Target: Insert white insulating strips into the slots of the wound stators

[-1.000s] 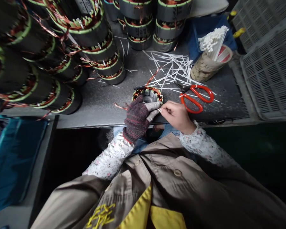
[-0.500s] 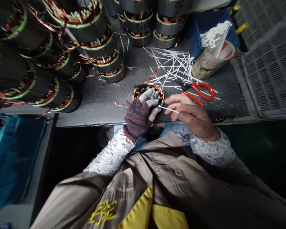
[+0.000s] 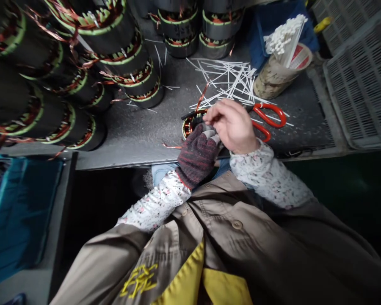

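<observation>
A small motor stator (image 3: 186, 128) with copper windings and a light-green rim lies near the bench's front edge. My left hand (image 3: 199, 154), in a dark knitted glove with pale fingertips, is closed on its near side. My bare right hand (image 3: 233, 126) is over the stator's right part, its fingers bent together close to the left fingertips. What the right fingers pinch is hidden, and the white tie held earlier does not show. A copper lead (image 3: 202, 97) sticks up behind the stator. Red-handled cutters (image 3: 269, 115) lie just right of my right hand.
Loose white ties (image 3: 228, 78) are scattered behind the hands. A round holder (image 3: 273, 80) with white ties stands by a blue bin (image 3: 263, 29). Stacked stators (image 3: 139, 78) fill the left and back. A grey plastic crate (image 3: 362, 93) borders the right.
My right hand has moved left and over the stator, and the white tie it held is now out of sight. My left hand has shifted slightly right, its fingers more curled.
</observation>
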Demonstrator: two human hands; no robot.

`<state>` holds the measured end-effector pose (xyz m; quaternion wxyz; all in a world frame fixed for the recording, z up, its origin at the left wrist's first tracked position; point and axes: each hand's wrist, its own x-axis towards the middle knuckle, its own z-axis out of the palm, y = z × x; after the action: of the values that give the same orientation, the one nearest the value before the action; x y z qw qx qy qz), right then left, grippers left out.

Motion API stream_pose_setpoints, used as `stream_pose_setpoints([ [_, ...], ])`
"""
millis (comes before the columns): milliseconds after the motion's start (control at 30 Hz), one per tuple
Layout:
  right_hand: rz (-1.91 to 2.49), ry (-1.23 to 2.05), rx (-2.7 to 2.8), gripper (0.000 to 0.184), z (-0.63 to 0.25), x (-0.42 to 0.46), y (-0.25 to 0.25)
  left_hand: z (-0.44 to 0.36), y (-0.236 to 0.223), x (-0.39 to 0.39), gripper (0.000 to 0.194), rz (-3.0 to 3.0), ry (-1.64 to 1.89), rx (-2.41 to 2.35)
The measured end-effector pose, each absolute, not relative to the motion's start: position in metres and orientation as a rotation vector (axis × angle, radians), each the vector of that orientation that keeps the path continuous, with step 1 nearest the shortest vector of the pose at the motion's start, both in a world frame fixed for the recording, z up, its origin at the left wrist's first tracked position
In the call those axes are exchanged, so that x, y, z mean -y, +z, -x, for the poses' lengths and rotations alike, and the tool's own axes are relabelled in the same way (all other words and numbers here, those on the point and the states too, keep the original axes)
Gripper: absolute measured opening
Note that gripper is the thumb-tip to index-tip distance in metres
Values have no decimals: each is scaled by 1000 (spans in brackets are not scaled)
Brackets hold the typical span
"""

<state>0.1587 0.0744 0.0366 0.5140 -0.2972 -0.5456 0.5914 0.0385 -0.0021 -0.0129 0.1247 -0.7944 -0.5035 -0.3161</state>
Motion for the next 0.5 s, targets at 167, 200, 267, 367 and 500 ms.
stream_pose_setpoints([
  [167, 826, 820, 1675, 25, -181, -61, 9, -6, 18, 8, 30, 2394, -719, 1414],
  [200, 818, 695, 1761, 20, -189, -54, 4, 5, 23, 7, 28, 2454, -692, 1396],
  [267, 820, 545, 1939, 14, -200, -43, -7, 25, 29, 2, 24, 2587, -610, 1345],
  [367, 899, 486, 2130, 26, -202, -35, -18, 40, 33, -10, 25, 2665, -452, 1284],
  [500, 901, 474, 2147, 23, -201, -43, -13, 31, 36, -23, 25, 2721, -374, 1197],
])
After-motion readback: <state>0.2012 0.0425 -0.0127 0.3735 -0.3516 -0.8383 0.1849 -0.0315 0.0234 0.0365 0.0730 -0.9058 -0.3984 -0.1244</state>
